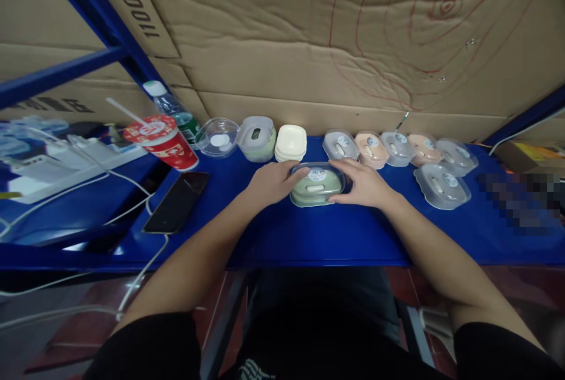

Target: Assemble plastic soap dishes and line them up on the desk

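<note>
A small pale green container with a clear lid and a round white sticker (316,185) lies on the blue shelf (309,233) straight ahead of me. My left hand (271,182) grips its left end, fingers curled over the lid edge. My right hand (362,183) holds its right end the same way. Behind it, a row of similar lidded containers (399,149) in clear, peach and grey runs along the cardboard wall, and one more lidded container (442,186) lies to the right.
At the back left stand a stack of cream trays (291,143), a green box with a clear lid (256,137), a clear round lid (218,136), a red paper cup with a straw (162,141) and a water bottle (174,107). A black phone (178,209) on a white cable lies left.
</note>
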Action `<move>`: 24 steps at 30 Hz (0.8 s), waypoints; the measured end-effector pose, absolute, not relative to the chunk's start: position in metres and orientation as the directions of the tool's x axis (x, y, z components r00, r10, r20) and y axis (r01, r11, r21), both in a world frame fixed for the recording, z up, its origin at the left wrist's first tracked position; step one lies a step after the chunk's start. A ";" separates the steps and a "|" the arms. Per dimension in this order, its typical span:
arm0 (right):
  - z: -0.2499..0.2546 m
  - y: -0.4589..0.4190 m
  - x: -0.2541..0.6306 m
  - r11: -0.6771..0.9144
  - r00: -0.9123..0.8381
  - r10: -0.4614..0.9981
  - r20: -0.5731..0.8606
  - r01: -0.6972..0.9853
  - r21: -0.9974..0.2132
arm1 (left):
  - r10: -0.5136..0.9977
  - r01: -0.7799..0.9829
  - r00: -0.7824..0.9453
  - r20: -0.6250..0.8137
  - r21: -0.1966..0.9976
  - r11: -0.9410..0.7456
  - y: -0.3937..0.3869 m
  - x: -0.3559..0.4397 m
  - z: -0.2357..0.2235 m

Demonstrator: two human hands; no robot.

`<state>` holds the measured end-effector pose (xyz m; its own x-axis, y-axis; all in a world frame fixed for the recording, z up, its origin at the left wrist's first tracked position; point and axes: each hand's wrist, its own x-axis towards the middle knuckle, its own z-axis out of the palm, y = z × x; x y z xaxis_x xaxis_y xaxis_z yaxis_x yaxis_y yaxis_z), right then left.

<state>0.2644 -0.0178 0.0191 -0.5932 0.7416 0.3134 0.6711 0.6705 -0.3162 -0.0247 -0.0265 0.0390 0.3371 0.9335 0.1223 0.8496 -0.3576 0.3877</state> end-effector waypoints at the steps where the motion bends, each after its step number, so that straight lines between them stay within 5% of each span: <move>1: 0.018 -0.017 0.264 0.657 -0.598 0.754 0.272 0.686 -0.314 | 0.936 0.865 0.343 0.076 0.362 -0.346 -0.026 -0.024 0.039; 5: 0.016 -0.017 0.263 0.614 -0.600 0.785 0.154 0.721 -0.322 | 0.946 0.908 0.324 -0.026 0.288 -0.304 -0.025 -0.023 0.037; 24: 0.027 -0.021 0.262 0.586 -0.596 0.796 0.106 0.715 -0.380 | 0.915 0.853 0.391 -0.104 0.415 -0.317 -0.019 -0.027 0.033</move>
